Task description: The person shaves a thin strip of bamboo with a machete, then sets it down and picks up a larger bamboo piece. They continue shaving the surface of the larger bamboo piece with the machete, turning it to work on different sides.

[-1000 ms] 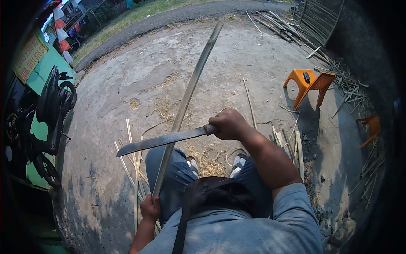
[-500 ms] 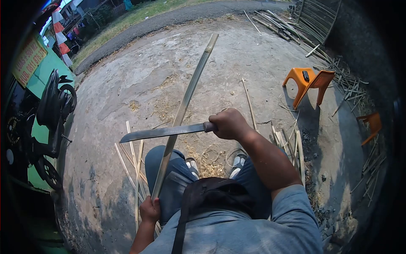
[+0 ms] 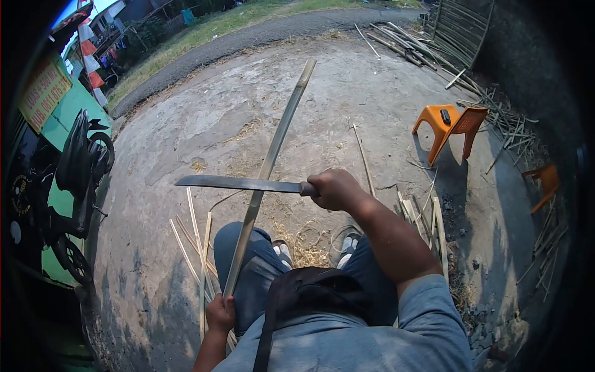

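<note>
Concrete ground [image 3: 149, 235] outdoors. The left hand [image 3: 220, 313], by the ground's near edge, is closed around the low end of a slanting bamboo strip [image 3: 281, 136]; the right hand [image 3: 336, 190], arm bent, makes a fist on a long knife [image 3: 235, 183] crossing it. A yellow sign [image 3: 44, 93] reads "LUAS", "HUB."

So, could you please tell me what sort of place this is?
Probably an outdoor roadside yard, judging by the rough grey concrete ground, the dark asphalt road beyond and the black motorbike at one side.
</note>
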{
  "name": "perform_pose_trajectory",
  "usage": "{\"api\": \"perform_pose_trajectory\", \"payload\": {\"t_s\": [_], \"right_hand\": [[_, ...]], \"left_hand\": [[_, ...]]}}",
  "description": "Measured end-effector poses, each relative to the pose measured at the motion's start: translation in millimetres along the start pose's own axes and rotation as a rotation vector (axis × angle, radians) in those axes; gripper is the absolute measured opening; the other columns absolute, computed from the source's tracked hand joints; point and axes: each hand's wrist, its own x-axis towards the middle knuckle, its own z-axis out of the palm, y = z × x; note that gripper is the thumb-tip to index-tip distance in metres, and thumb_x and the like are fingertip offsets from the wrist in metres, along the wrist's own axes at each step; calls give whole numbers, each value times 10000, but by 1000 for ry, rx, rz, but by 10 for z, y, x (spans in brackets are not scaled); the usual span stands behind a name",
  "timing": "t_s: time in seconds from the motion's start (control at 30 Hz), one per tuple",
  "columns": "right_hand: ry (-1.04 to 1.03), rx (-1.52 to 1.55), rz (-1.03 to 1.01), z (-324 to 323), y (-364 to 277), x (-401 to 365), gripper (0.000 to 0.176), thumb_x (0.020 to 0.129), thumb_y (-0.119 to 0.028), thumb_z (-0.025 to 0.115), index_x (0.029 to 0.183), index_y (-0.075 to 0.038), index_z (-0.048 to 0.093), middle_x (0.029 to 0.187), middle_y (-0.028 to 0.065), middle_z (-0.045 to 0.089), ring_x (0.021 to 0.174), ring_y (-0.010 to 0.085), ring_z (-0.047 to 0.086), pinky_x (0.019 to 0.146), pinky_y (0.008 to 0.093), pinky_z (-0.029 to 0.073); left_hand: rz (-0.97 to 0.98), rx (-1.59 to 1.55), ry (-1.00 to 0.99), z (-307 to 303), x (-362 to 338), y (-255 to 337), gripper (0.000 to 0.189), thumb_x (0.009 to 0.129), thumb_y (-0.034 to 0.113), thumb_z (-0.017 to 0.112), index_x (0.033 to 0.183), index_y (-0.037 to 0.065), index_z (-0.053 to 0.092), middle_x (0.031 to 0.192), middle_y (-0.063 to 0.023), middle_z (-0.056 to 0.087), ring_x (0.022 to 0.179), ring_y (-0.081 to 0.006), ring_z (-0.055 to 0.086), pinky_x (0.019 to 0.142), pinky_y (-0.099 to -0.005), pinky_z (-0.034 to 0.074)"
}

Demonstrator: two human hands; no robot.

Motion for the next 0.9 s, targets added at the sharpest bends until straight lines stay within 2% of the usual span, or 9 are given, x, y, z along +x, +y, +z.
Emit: {"api": "perform_pose_trajectory", "payload": {"t_s": [0.1,0.17,0.23,0.3,0.37,0.57,0.73,0.83,0.9], "right_hand": [[35,-81,-181,44,-185,-12,124,789,-222,735,757,-123,667,678,113,675,644,353,691,633,479,555],[6,-121,-158,-5,-197,24,105,825,-225,706,769,-137,699,691,99,698,667,345,712,665,482,565],[35,-57,-69,-11,-52,69,75,830,-218,684,816,-147,707,731,103,711,720,346,722,688,488,570],[-76,1,216,-49,107,162,134,864,-272,671,929,-173,734,874,132,741,872,363,725,780,491,576],[-4,70,367,-53,239,179,146,891,-289,661,933,-170,736,907,133,747,901,366,723,814,487,575],[-7,119,197,-43,86,19,125,884,-256,664,937,-169,736,872,130,742,856,370,724,776,493,581],[-78,-142,-151,-22,-294,-16,99,800,-247,724,841,-157,713,774,106,720,736,324,725,699,462,567],[-58,-90,-71,-8,-171,58,96,805,-251,719,842,-162,716,782,101,723,766,330,727,718,469,568],[-119,-45,147,-35,14,139,95,846,-247,690,894,-179,734,848,111,736,855,361,720,759,492,572]], "left_hand": [[17,4,9,5,3,-27,679,1017,641,491,752,16,530,643,-280,554,684,-541,605,569,-560,459],[9,7,5,23,10,-65,682,1015,643,491,752,15,530,644,-280,556,686,-542,605,569,-561,457],[-4,6,1,3,-30,-86,684,1013,645,492,753,13,530,644,-280,557,688,-543,606,570,-563,456],[-5,-9,4,8,-7,-58,685,1012,647,492,757,12,529,644,-281,557,689,-543,606,571,-565,454],[6,7,4,19,-8,-113,687,1016,640,502,759,4,536,637,-274,564,693,-531,630,563,-530,459],[7,-18,3,10,-15,-63,665,1014,632,507,768,16,542,644,-277,563,695,-538,620,569,-554,456],[16,11,21,8,5,-16,644,1014,614,515,769,19,543,650,-276,559,687,-540,608,572,-568,451],[-2,36,8,-20,-31,-40,635,1017,601,517,768,17,544,652,-276,556,684,-539,605,574,-570,450],[-15,31,-7,-11,-23,-59,634,1018,599,514,769,17,545,654,-276,555,684,-541,602,577,-571,451]]}}
